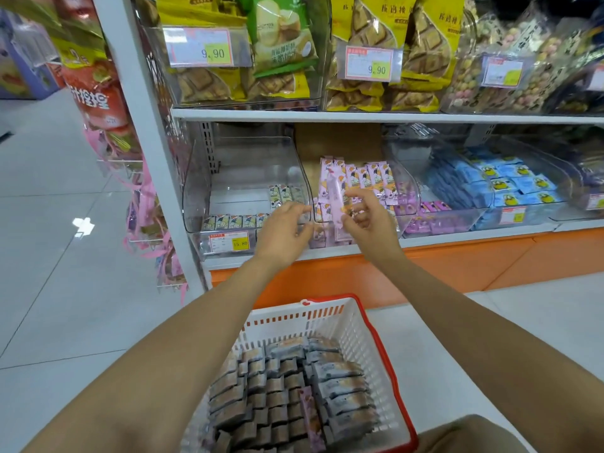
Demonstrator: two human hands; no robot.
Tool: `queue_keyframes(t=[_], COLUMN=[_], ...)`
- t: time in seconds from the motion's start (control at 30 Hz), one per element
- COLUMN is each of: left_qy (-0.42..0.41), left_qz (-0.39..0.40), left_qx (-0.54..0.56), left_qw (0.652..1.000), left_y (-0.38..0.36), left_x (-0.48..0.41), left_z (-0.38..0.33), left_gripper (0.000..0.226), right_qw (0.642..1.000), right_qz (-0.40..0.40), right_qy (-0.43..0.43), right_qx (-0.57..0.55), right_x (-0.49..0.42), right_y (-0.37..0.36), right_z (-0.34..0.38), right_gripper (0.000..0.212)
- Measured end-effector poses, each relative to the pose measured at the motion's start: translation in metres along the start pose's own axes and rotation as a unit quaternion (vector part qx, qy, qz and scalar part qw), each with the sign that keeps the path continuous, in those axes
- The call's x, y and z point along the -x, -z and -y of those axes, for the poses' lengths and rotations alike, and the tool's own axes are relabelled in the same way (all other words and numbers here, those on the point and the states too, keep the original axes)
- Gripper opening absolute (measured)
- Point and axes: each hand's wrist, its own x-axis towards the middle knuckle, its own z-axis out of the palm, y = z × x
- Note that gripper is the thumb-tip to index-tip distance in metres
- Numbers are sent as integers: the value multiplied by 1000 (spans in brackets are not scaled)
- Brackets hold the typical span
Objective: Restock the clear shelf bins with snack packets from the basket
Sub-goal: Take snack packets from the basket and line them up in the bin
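We hold one pink packet (336, 199) in our right hand (367, 223), pinched near its lower end between thumb and fingers. Its long axis stands nearly upright, with the top leaning a little to the left. It is just in front of the middle bin (408, 189), where a row of like pink packets stands on end.

The bin therefore lies straight ahead of the grip and slightly beyond it. We judge the coming move to be a short push forward and down over the bin's low front lip, keeping the packet upright to match the row.

Our left hand (284, 232) is near the curved wall between the middle bin and the left bin (228, 178), fingers bent; we cannot tell whether it grips anything. The right hand is plainly nearer the slot.

There is open room above the row, up to the shelf board (359, 116). The left bin holds only a few packets along its front. The basket (354, 325) sits below between our arms, well stocked with packets.
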Motion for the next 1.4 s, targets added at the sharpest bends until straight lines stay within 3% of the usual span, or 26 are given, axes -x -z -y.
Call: queue_keyframes(t=[0.1,0.2,0.43,0.8,0.97,1.3,1.4], left_qy=[-54,-85,-138,-156,-158,-174,-193], left_qz=[45,83,67,35,23,32,23], left_qx=[-144,-202,-277,-292,-285,-312,-300], left_qw=[987,972,949,943,945,933,934], left_y=[-1,-12,-35,-48,-46,-47,-51], left_x=[-7,-10,-13,-15,-12,25,52], left_z=[22,38,68,76,73,73,85], left_gripper=[59,67,66,69,70,86,85], right_qw=[997,993,983,966,964,994,998], right_qz=[-19,-21,-8,22,69,-19,6], right_qy=[-9,-2,7,-9,-4,72,31], right_qx=[69,115,183,258,257,76,59], right_x=[-31,-59,-115,-138,-130,-36,11], right_y=[-5,-19,-59,-89,-79,-49,-52], right_z=[-9,-19,-43,-63,-62,-34,-44], right_gripper=[35,34,37,36,40,19,16])
